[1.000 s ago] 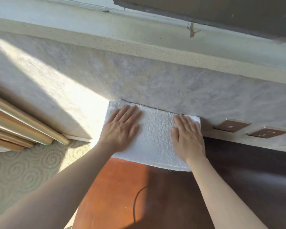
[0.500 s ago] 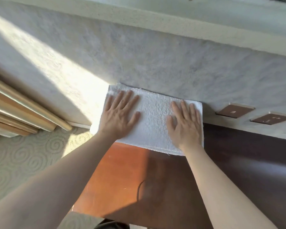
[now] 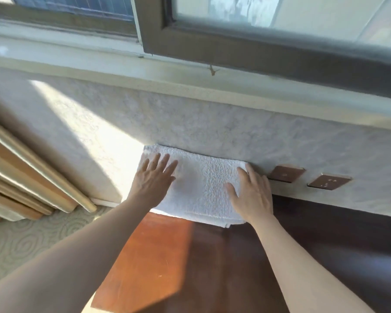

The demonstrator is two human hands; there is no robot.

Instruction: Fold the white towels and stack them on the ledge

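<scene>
Nearest the camera, two bare forearms reach forward over the wooden ledge, a red-brown surface lit by sun on its left part and dark in shade on its right. At its far edge, pushed up against the textured wall, lies the folded white towel; layered edges show at its near right corner, so it is either a thick fold or more than one towel, which cannot be told apart here. Its left end reaches the ledge's far left corner, in bright sun. The left hand lies palm down on the towel's left part, fingers straight and spread toward the wall; its grip is fully open and has hold of nothing, only pressing the cloth. The right hand lies flat on the right end, fingers straight and slightly fanned, likewise holding nothing. This spread, flat pose likely serves to smooth the fold and square it against the wall so it sits neatly. Just beyond the right hand, two brown wall sockets sit low on the wall. To the left hang curtains over patterned carpet. Farthest off run the window sill and dark window frame.
</scene>
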